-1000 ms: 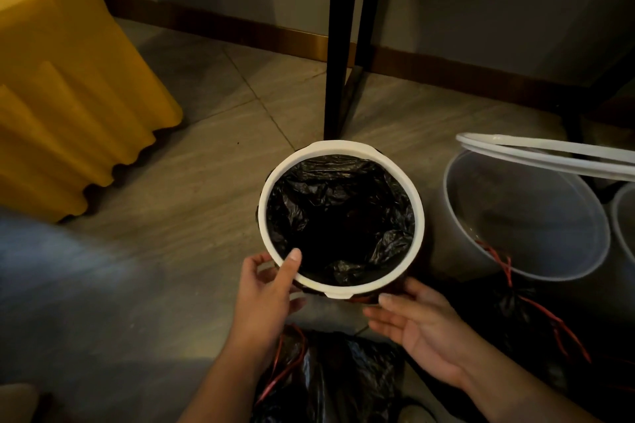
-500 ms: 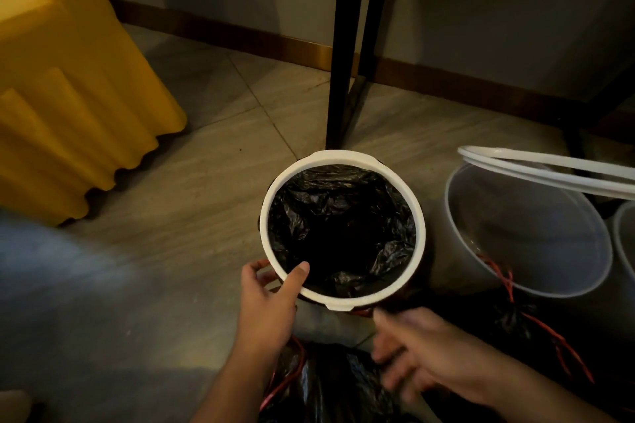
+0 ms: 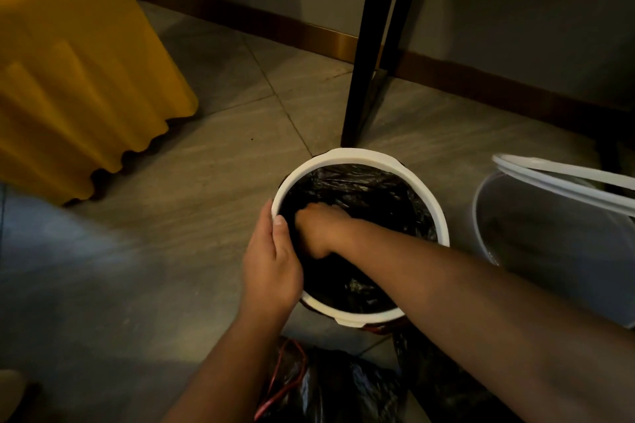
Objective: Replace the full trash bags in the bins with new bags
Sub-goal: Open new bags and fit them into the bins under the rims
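left hand grips white rim of bin | right hand inside black bag, grip unclear | grey tiled floor, brown skirting, yellow cloth, black leg behind bin

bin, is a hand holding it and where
The left hand grips the bin by its white rim, near-left side. The right hand is inside the black bag; its grip cannot be told.

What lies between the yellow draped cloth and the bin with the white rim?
In the head view, bare tiled floor crossed by grout lines separates the yellow cloth from the bin.
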Motion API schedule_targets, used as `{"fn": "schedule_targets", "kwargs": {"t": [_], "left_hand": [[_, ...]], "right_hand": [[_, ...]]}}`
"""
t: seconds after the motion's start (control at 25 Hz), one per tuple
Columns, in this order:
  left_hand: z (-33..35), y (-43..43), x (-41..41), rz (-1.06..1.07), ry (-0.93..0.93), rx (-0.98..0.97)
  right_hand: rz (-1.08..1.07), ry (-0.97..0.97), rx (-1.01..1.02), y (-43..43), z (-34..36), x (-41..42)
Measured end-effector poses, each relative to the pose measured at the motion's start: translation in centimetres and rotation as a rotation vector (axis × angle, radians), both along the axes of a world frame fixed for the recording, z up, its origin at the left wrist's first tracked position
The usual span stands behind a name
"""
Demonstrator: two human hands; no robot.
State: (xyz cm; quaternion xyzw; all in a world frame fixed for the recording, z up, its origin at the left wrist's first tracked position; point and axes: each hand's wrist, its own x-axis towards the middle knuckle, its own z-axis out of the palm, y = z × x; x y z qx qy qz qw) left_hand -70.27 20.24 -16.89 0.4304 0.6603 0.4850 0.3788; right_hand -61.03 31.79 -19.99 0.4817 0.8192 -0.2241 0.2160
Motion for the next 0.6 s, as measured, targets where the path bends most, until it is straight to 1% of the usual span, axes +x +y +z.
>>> {"fn": "schedule_targets", "kwargs": {"t": [0.08, 0.12, 0.2, 0.28, 0.36, 0.44, 0.52, 0.6], "left_hand": [[-0.2, -0.1, 0.1, 0.01, -0.007, -0.021], [-0.2, -0.3, 0.1, 0.005, 0.018, -0.02], [0.2, 0.0, -0.5, -0.019, 0.147, -0.052], [1.0, 1.3, -1.6, -0.065, 0.302, -0.094], [1.6, 3.5, -2.0, -0.165, 0.448, -0.093], [1.9, 5.1, -1.3, -0.273, 0.56, -0.09], [1.7, 5.7, -0.6, -0.299, 0.544, -0.082], [0.9, 5.7, -0.6, -0.25, 0.484, -0.086]], "right_hand": [[0.024, -0.037, -0.06, -0.3, -0.7, 0.4], [0.061, -0.039, -0.111, -0.5, -0.7, 0.7], [0.098, 0.03, -0.164, -0.4, 0.8, 2.2], [0.06, 0.042, -0.116, 0.7, 3.1, 5.0], [0.03, -0.051, -0.096, 2.1, 5.0, 8.3], [-0.006, -0.195, -0.161, 2.9, 4.9, 10.8], [-0.024, -0.274, -0.295, 2.1, 2.8, 11.4], [0.038, -0.371, -0.394, 0.5, 0.5, 10.8]]}}
